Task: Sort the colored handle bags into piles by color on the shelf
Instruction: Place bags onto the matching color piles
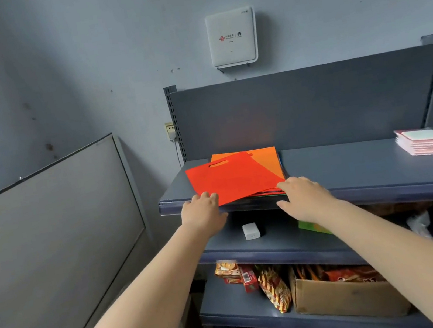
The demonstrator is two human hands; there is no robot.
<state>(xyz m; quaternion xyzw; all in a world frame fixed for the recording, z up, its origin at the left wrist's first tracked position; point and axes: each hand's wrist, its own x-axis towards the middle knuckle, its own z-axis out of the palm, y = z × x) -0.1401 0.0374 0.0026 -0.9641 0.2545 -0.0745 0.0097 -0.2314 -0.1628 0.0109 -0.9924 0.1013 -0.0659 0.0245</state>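
Note:
A stack of flat handle bags lies at the left end of the top grey shelf (pixel 352 168). A red bag (pixel 232 179) is on top, turned askew, its cut-out handle at the far side. Under it shows an orange bag (pixel 267 160), and thin edges of darker and green bags peek out at the stack's front and right. My left hand (pixel 202 210) rests at the red bag's near left corner, fingers touching its edge. My right hand (pixel 304 196) has its fingers spread at the stack's near right corner. Neither hand visibly grips a bag.
A pile of pink-and-white booklets (pixel 425 143) sits at the shelf's right. Below, a white charger (pixel 251 230) and a green box (pixel 311 226) lie on the second shelf; snack packs (pixel 275 289) and a cardboard box (pixel 344 299) fill the third. A grey panel (pixel 52 246) leans left.

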